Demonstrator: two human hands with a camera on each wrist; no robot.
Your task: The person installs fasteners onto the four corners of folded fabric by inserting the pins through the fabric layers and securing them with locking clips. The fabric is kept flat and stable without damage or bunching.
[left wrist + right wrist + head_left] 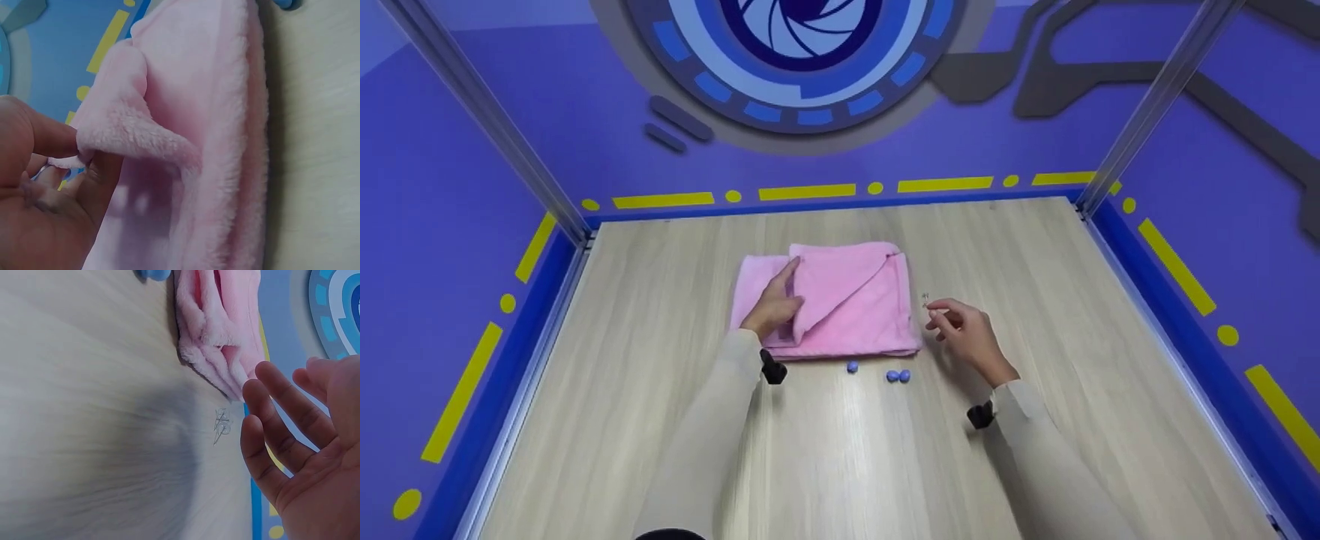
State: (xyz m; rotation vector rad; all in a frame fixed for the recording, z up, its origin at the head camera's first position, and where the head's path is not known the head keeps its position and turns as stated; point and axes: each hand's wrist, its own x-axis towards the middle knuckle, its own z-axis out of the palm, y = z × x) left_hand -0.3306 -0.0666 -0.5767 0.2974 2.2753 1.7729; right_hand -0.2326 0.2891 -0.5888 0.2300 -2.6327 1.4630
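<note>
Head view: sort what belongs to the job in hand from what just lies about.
Likely the job:
- pink plush cloth, pinched by the left hand
- clear-headed pins, near the right hand

Apparently just lying about, perhaps for later:
- three small blue round pieces, untouched

Three-sided booth, apparently staged set: printed purple-blue wall panels, iris-shutter graphic, yellow dash-and-dot borders, metal corner posts, wood-grain tabletop.

No legible txt/nos. anywhere
</note>
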